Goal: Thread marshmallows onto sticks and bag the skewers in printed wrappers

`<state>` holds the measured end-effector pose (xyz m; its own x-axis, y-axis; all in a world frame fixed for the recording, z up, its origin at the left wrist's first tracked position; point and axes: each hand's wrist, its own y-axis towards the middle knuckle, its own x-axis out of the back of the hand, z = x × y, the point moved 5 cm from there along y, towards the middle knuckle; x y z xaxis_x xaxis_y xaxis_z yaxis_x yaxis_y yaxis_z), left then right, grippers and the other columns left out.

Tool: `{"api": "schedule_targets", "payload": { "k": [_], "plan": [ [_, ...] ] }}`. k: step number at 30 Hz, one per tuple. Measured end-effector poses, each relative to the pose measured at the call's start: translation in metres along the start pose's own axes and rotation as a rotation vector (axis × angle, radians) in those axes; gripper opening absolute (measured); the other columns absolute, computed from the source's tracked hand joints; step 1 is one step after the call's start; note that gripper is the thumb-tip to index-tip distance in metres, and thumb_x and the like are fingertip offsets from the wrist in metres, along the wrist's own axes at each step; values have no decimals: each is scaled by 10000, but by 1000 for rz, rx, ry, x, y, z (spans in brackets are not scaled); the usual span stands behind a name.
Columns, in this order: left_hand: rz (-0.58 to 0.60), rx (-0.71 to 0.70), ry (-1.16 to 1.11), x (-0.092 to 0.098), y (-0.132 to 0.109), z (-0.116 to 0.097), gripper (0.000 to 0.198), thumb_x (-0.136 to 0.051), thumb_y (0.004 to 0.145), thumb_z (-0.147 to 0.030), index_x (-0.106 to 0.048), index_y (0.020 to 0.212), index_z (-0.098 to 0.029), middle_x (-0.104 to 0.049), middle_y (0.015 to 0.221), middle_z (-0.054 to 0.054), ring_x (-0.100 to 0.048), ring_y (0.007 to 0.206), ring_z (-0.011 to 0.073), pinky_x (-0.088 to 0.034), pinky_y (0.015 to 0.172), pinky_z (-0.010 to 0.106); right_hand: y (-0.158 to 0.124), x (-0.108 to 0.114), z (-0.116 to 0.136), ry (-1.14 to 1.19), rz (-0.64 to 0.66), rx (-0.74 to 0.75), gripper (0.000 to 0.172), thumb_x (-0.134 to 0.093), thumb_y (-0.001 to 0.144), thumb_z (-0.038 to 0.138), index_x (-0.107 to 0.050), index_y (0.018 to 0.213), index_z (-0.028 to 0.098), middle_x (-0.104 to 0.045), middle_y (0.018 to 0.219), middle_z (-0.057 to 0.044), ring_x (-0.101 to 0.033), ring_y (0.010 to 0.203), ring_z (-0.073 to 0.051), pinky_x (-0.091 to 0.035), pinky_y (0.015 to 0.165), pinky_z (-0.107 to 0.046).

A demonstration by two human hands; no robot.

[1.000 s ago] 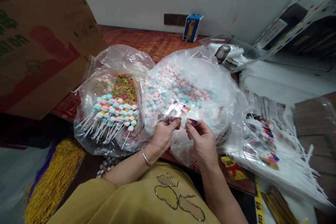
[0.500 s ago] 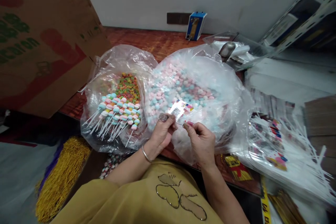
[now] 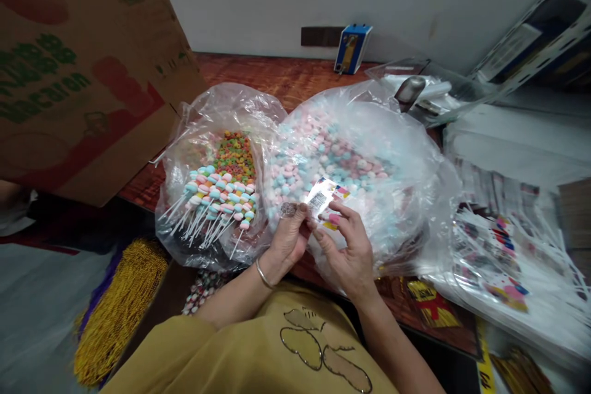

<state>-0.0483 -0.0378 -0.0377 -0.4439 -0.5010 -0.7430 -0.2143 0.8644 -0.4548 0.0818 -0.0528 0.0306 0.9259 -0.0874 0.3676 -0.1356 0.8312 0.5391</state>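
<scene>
My left hand (image 3: 290, 237) pinches a small clear printed packet (image 3: 318, 200) with a QR code and coloured patches, at its lower edge. My right hand (image 3: 351, 252) is at the packet's right side, its thumb and index finger apart and the index fingertip over the printed film. Just behind both hands lies a large clear bag of pink, blue and white marshmallows (image 3: 351, 163). Left of it, marshmallow skewers on white sticks (image 3: 221, 197) rest on another clear bag (image 3: 235, 95), which has small colourful ring-shaped sweets (image 3: 235, 154) in it.
A big cardboard box (image 3: 87, 74) stands at the left. On the right lie stacked flat plastic bags (image 3: 508, 271) with white sticks. A blue box (image 3: 353, 49) stands by the wall, and a metal scoop (image 3: 409, 92) lies at the back right. Gold tassels (image 3: 122, 314) hang at the lower left.
My right hand has gone from a closed pinch beside my left fingers to spread fingers over the packet. My left hand keeps its grip. The whole view has shifted slightly.
</scene>
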Motion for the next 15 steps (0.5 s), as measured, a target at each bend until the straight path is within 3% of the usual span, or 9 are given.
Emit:
{"api": "schedule_targets", "payload": {
  "k": [4,9,13,15],
  "plan": [
    [155,85,34,-5,-8,-1,504,-1026,480,-294,-680,815,-146,-684,745,-20,-603,631,74,-491,611,188,3,-5,1,-5,-8,-29,122,-581,1010,174,-697,988,207,-703,1099,-83,-689,1031,-196,-572,905,-357],
    [162,44,49,3,-13,-17,471,-1026,481,-291,-647,716,-138,-603,608,-44,-524,531,48,-435,533,165,5,-10,11,-2,29,39,36,-669,965,190,-696,949,210,-702,1033,-60,-684,974,-191,-560,863,-336],
    [8,-101,-46,34,-23,-67,522,-1038,435,-286,-601,691,-157,-592,624,-64,-509,519,46,-435,509,165,6,-21,20,146,-35,4,68,-749,906,232,-683,900,220,-698,1037,-50,-671,997,-203,-528,932,-378],
    [-54,-202,-95,56,-37,-105,546,-1042,417,-262,-586,701,-163,-571,642,-83,-487,510,34,-433,498,155,6,-47,23,305,48,-141,80,-721,926,287,-704,977,228,-708,1046,-55,-678,995,-207,-534,926,-386]
  ]
}}
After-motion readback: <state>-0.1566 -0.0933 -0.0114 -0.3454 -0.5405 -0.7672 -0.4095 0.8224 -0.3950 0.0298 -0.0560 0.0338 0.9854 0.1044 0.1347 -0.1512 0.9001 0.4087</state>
